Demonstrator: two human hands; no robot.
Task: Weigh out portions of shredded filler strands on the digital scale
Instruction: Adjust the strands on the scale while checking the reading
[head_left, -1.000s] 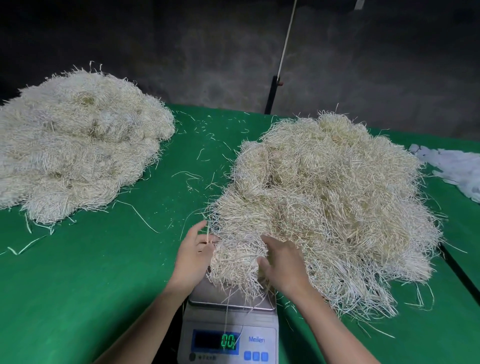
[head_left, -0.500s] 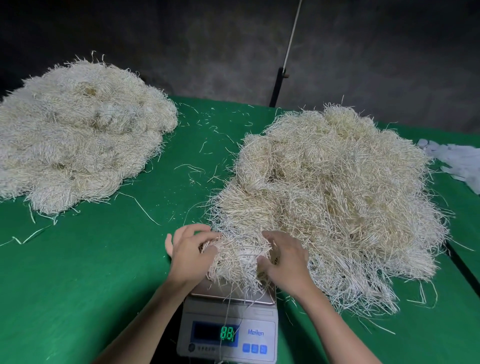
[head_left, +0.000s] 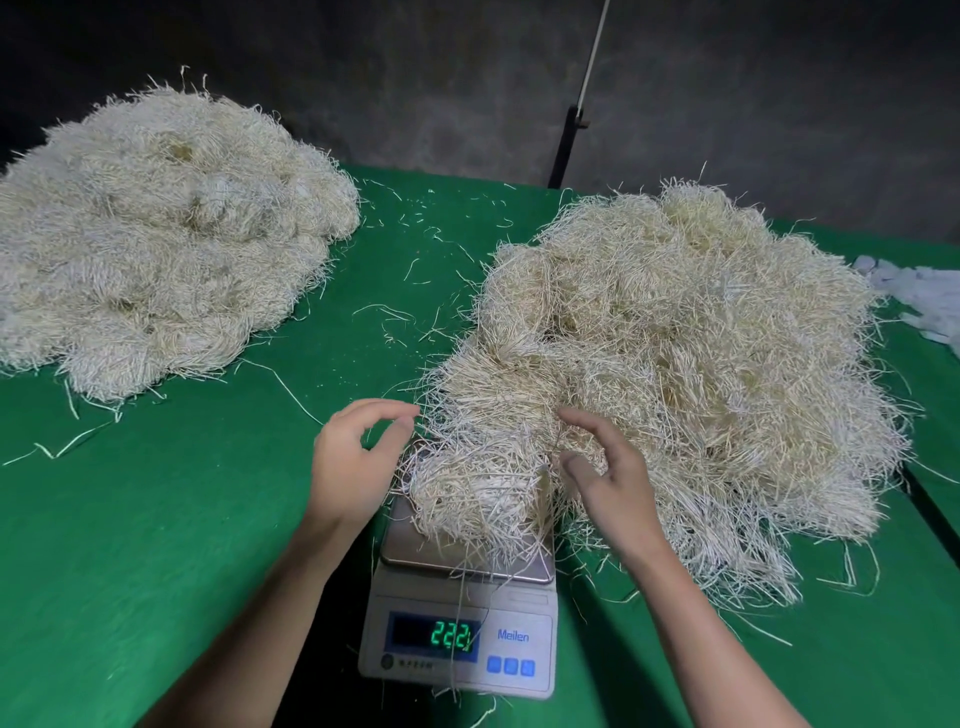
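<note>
Sitting on the digital scale (head_left: 460, 613) is a clump of strands (head_left: 478, 493) (display glowing green), while the left hand (head_left: 353, 462) and right hand (head_left: 605, 478) are hovering open beside it, gripping nothing.

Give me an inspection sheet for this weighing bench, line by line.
Surface: green cloth, loose strands scattered.
Job's things: scale shows green digits; a clump on its pan, still joined to the right heap; left heap apart.
Clutter: white scraps at the right edge.
Grippers: left hand open beside the clump; right hand open on it.
Cables: nothing seen.
Surroundings: dark wall, pole behind.
</note>
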